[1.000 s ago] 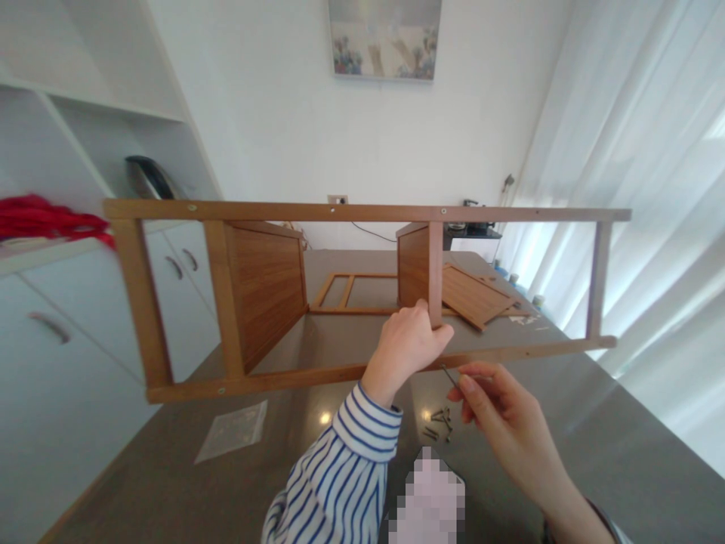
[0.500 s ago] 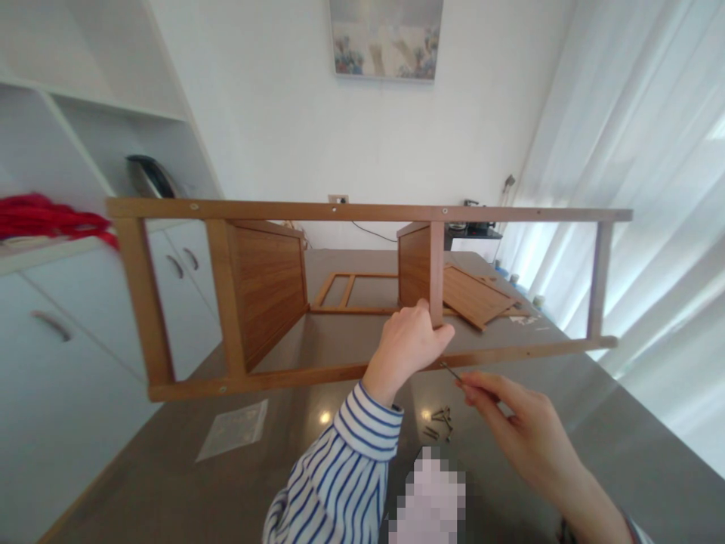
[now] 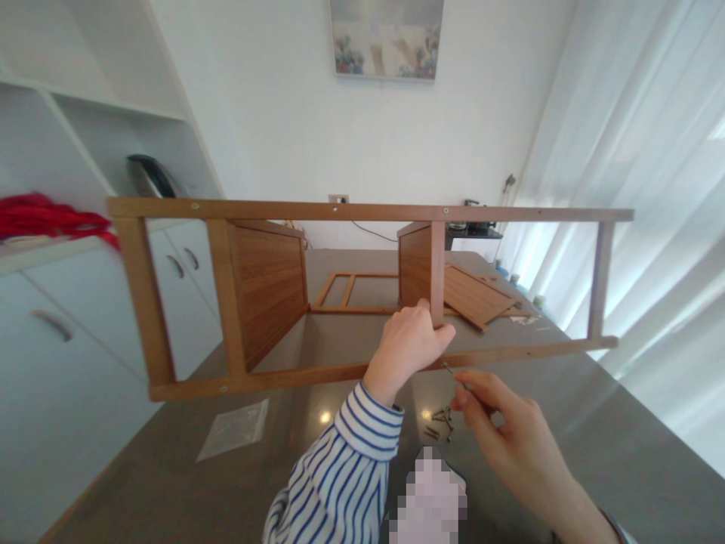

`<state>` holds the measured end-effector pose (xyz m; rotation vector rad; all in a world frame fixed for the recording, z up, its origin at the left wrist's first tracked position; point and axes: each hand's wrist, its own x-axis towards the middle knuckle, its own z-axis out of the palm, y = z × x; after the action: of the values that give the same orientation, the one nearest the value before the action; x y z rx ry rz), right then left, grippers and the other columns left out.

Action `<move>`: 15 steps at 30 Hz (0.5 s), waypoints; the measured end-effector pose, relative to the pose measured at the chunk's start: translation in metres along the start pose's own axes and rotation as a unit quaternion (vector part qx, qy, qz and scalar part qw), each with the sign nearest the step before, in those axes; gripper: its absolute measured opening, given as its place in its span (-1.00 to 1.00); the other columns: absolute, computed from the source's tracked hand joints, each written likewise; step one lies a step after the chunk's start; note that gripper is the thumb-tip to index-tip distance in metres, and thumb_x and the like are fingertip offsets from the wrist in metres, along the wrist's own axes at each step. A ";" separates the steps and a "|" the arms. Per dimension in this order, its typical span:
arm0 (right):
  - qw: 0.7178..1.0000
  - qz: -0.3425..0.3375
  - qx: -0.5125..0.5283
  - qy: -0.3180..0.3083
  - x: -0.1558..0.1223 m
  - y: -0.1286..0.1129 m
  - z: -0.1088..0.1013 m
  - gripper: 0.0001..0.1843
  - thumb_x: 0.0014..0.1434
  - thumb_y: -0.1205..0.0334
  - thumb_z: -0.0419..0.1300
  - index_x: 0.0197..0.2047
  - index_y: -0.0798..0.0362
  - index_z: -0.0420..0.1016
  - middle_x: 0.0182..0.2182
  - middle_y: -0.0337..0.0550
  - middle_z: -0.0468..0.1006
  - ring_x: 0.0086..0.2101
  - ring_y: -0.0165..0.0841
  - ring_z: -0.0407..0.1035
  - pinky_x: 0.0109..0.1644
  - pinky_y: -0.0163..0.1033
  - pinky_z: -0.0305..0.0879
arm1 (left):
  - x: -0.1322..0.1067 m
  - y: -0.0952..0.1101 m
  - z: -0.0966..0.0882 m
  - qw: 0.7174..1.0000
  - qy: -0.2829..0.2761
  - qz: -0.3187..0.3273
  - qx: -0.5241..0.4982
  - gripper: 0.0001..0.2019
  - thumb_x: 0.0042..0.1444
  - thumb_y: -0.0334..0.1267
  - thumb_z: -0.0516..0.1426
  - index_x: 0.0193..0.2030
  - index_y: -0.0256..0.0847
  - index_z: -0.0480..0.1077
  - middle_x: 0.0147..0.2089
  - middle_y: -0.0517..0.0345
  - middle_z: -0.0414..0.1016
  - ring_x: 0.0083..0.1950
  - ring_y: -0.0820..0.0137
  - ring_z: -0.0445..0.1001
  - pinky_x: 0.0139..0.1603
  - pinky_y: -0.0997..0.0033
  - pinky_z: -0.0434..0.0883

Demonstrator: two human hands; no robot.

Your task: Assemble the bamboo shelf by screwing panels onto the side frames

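A wooden frame (image 3: 340, 373) with crossbars stands on its side on the grey table, two slatted panels (image 3: 270, 287) fixed to it. My left hand (image 3: 405, 344) is closed round the lower end of its right inner crossbar (image 3: 437, 264). Between the thumb and fingers of my right hand (image 3: 504, 423) is a thin metal rod, apparently a hex key (image 3: 453, 372). Its tip meets the lower rail just below my left hand, at the crossbar joint. Several loose bolts (image 3: 445, 421) lie on the table near my right hand.
A clear plastic bag (image 3: 235, 429) lies front left. Beyond the frame are a loose wooden panel (image 3: 479, 295) and another wooden frame piece (image 3: 334, 291). A pixelated object (image 3: 430, 499) is at the front edge. White cabinets (image 3: 84, 340) flank the left, curtains (image 3: 651, 189) the right.
My right hand has turned slightly and shifted a little left and down, its fingers rolling on the rod. My left hand and the frame hold still.
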<state>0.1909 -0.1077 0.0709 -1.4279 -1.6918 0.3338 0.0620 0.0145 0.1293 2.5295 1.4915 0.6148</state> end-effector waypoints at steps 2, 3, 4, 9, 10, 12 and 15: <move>0.997 0.045 0.055 -0.021 0.000 0.002 0.003 -0.76 0.32 0.09 0.08 -0.04 -0.03 0.45 -0.31 -0.20 0.65 -0.34 -0.38 0.53 -0.32 -0.34 0.43 | 0.000 0.000 0.001 1.000 0.008 0.003 0.002 -0.70 0.13 -0.09 -0.04 -0.15 -0.21 0.36 -0.21 -0.08 0.59 -0.17 0.11 0.58 -0.24 0.28 0.44; 0.994 0.064 0.080 -0.031 0.000 0.003 0.004 -0.75 0.30 0.06 0.10 -0.04 -0.03 0.46 -0.27 -0.18 0.65 -0.29 -0.36 0.55 -0.27 -0.33 0.46 | 0.000 -0.001 0.001 1.000 0.012 0.005 0.004 -0.71 0.13 -0.09 -0.04 -0.15 -0.21 0.36 -0.22 -0.07 0.59 -0.17 0.11 0.58 -0.24 0.28 0.44; 0.991 0.079 0.103 -0.040 0.000 0.004 0.005 -0.74 0.29 0.05 0.12 -0.04 -0.02 0.46 -0.22 -0.16 0.66 -0.23 -0.34 0.55 -0.21 -0.31 0.47 | 0.000 -0.001 0.001 1.000 0.015 0.005 0.005 -0.71 0.13 -0.09 -0.04 -0.15 -0.21 0.36 -0.22 -0.07 0.59 -0.18 0.11 0.58 -0.24 0.28 0.44; 0.977 0.100 0.162 -0.093 -0.004 0.002 0.002 -0.65 0.30 0.06 0.11 0.10 -0.03 0.37 0.01 -0.10 0.58 0.02 -0.33 0.47 0.04 -0.25 0.45 | 0.000 -0.001 0.001 1.000 0.011 0.002 0.004 -0.70 0.14 -0.08 -0.04 -0.15 -0.20 0.35 -0.21 -0.06 0.60 -0.16 0.12 0.58 -0.22 0.28 0.45; 0.978 0.092 0.159 -0.101 -0.004 0.002 0.001 -0.64 0.32 0.07 0.09 0.13 -0.04 0.35 0.04 -0.10 0.57 0.05 -0.34 0.45 0.07 -0.25 0.43 | -0.001 -0.001 0.001 1.000 0.010 0.000 0.003 -0.70 0.14 -0.07 -0.04 -0.14 -0.19 0.35 -0.21 -0.06 0.60 -0.16 0.12 0.58 -0.22 0.28 0.45; 0.982 0.068 0.140 -0.107 -0.005 0.004 -0.001 -0.65 0.35 0.10 0.05 0.15 -0.05 0.34 0.06 -0.12 0.55 0.06 -0.37 0.43 0.11 -0.25 0.40 | -0.001 -0.001 0.000 1.000 0.006 0.000 0.002 -0.70 0.14 -0.07 -0.04 -0.14 -0.19 0.35 -0.20 -0.06 0.59 -0.16 0.12 0.58 -0.22 0.28 0.45; 0.993 0.026 0.074 -0.084 -0.003 0.007 -0.005 -0.69 0.33 0.10 0.08 0.11 -0.07 0.39 -0.01 -0.16 0.59 -0.05 -0.37 0.50 -0.02 -0.29 0.46 | 0.000 -0.001 0.001 1.000 0.005 0.000 0.002 -0.70 0.14 -0.07 -0.04 -0.15 -0.19 0.35 -0.21 -0.06 0.59 -0.16 0.11 0.58 -0.22 0.27 0.45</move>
<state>0.1987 -0.1097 0.0678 -1.3672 -1.7274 0.6107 0.0615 0.0148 0.1285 2.5331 1.4977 0.6253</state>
